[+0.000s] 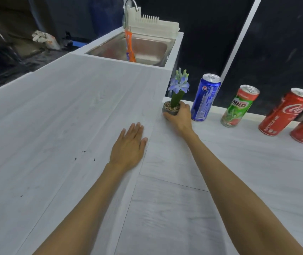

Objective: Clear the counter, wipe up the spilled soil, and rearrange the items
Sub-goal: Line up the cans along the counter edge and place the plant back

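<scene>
A small grey pot [169,110] with pebbles and a blue artificial flower [179,85] stands at the back of the white counter [73,111]. My right hand [181,116] is wrapped around the pot from the right side. My left hand [130,146] lies flat on the counter, palm down, fingers together, holding nothing. A few dark soil crumbs [75,159] are scattered on the counter to the left of that hand. To the right of the pot, along the back edge, stand a blue Pepsi can [205,98], a green Milo can [239,107] and two red Coca-Cola cans [285,113].
A steel sink [143,50] is set into the counter at the back, with an orange bottle [129,46] inside it, a tap [130,4] above and a white dish rack [154,24] behind. A dark wall runs behind the cans. The counter's left edge drops off to a dark floor.
</scene>
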{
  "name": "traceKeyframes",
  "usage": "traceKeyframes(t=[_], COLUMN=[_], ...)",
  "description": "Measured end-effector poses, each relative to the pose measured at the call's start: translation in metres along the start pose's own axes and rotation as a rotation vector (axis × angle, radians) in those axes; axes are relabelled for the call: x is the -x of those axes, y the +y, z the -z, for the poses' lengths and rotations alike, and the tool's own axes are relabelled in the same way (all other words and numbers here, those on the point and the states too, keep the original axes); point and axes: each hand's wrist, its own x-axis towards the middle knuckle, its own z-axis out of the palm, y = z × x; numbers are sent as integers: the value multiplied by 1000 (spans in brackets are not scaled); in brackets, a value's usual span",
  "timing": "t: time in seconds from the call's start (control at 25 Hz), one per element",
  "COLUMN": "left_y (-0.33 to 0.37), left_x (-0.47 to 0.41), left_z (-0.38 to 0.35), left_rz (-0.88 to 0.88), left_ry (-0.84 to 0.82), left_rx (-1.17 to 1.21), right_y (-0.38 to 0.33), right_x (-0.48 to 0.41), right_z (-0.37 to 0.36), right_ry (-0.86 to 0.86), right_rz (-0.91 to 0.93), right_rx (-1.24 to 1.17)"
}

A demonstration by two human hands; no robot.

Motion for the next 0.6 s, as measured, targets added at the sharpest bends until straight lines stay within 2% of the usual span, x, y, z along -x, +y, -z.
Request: traceKeyframes(t=[0.24,0.4,0.6], left_y=[1,0,-3], left_x=[-1,0,18], left_z=[1,4,22], left_rz=[14,19,-8], left_ry=[-6,-50,-58], left_rx=[-1,17,289], right_y=[5,7,5], right_x=[-4,2,46], right_z=[-6,-1,6], right_ry=[-15,-51,-19], right_rz=[13,-54,-179], right_rx=[-67,-105,-118])
